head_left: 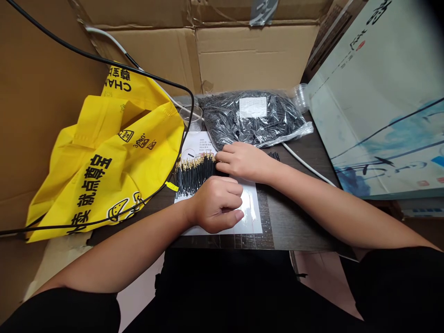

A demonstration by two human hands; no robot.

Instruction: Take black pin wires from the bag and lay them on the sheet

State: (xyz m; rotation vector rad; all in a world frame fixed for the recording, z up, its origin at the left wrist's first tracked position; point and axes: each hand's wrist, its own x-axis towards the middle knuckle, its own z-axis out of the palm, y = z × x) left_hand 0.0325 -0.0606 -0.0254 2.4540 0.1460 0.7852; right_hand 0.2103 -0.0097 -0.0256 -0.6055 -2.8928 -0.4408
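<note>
Here's the right hand (244, 162), flat and open, its fingertips (219, 156) right up against a fan of gold-tipped black wires (193, 175) lying on a white printed sheet (251, 208) on the desk (294, 217). The left hand (217, 204) sits curled just below that bundle, and I can't tell whether it's clamping anything. Up behind them, a bulging plastic bag of black wires (253, 118) lies beside a crumpled yellow bag (104, 157).

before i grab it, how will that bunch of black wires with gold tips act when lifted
The wires look thin but fairly stiff, lying straight side by side, so probably won't droop much. They're likely light, but nothing visibly binds them, so the bunch may splay or slide apart. The gold tips may snag each other.
</note>
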